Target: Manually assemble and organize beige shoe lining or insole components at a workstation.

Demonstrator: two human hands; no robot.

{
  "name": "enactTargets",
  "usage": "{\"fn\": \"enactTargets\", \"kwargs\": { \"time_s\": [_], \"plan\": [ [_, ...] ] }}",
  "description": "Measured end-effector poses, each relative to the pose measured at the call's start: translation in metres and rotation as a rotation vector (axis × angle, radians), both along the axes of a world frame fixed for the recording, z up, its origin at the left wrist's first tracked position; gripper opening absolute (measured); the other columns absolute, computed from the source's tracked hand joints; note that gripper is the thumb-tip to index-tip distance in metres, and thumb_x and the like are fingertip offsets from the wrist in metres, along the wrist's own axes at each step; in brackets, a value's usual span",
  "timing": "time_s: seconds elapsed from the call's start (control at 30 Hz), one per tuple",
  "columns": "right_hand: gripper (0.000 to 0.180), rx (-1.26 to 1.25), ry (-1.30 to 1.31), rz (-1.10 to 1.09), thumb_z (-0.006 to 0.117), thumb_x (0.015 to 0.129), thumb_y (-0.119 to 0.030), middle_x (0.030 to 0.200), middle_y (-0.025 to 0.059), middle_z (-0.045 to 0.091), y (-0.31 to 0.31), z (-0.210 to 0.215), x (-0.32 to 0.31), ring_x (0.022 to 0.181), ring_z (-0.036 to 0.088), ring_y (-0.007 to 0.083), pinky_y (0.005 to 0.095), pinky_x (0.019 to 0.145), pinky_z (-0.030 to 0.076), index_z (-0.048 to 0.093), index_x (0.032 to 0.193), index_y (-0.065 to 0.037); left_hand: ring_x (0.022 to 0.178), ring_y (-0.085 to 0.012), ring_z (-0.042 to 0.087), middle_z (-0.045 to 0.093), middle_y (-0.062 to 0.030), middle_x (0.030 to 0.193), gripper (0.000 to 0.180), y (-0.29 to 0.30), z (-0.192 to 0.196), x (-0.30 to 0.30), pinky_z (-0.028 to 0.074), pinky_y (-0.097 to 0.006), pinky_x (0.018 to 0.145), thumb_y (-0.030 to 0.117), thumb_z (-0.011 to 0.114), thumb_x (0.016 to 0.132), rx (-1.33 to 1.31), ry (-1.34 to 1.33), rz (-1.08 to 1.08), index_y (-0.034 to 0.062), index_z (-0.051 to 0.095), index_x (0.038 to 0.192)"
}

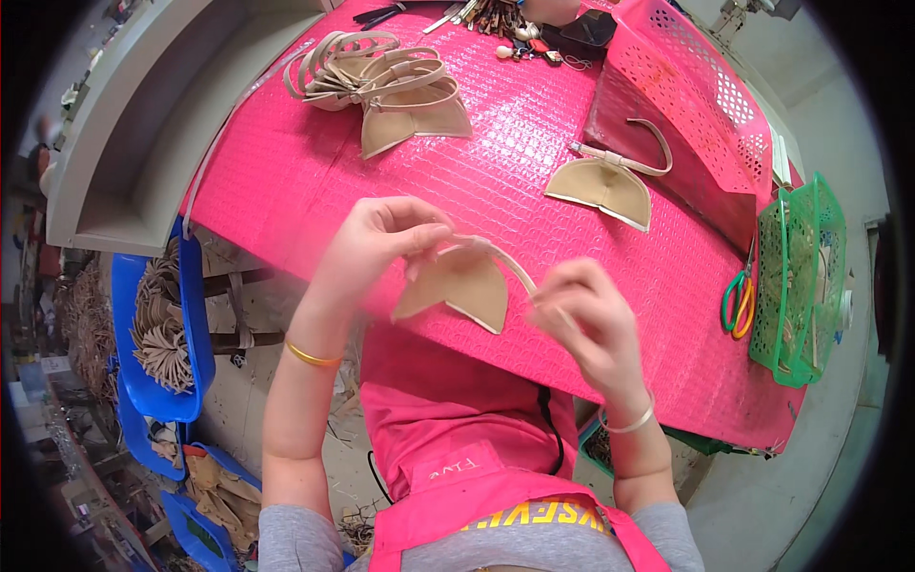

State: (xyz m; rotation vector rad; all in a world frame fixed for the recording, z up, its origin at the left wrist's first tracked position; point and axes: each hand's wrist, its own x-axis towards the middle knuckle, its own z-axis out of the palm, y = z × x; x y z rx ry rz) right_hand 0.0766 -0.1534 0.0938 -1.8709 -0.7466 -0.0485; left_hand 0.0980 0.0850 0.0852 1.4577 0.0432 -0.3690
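Your left hand (376, 250) pinches the top edge of a tan shoe piece (457, 286), held up over the near edge of the pink table (496, 162). Your right hand (583, 319), at four o'clock from the piece, grips its thin strap (510, 265) between the fingertips. A finished piece (602, 186) lies at one o'clock; a pile of pieces (381, 81) sits at eleven o'clock, and scissors (739, 300) at three o'clock.

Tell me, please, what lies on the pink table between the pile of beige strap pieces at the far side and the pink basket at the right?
In the head view, only bare pink table shows between the pile of beige strap pieces and the pink basket. A single beige piece lies nearer the person, just below that stretch.
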Motion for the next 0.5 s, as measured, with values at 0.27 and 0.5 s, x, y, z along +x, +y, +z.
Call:
{"fn": "enactTargets", "kwargs": {
  "time_s": [0.27,0.5],
  "plan": [
    [0.014,0.265,0.782,0.012,0.055,0.081,-0.01,0.068,0.0016,0.057,0.048,-0.024,0.022,0.054,0.045,0.0038,0.0179,0.047,0.033,0.057,0.09,0.001,0.046,-0.0039,0.043,0.053,-0.0023,0.063,0.025,-0.009,-0.01,-0.006,0.035,-0.014,0.043,0.017,0.044,0.087,-0.39,0.107,-0.009,-0.004,0.056,0.096],
    [0.016,0.401,0.798,-0.002,0.056,0.081,-0.014,0.068,0.0029,0.057,0.059,-0.019,0.022,0.06,0.051,0.0061,0.0196,0.052,0.039,0.058,0.085,0.001,0.047,-0.0035,0.044,0.054,-0.0016,0.064,0.026,-0.014,-0.01,-0.006,0.034,-0.014,0.043,0.017,0.047,0.086,-0.405,0.107,-0.008,-0.0049,0.055,0.099]
  ]
}}
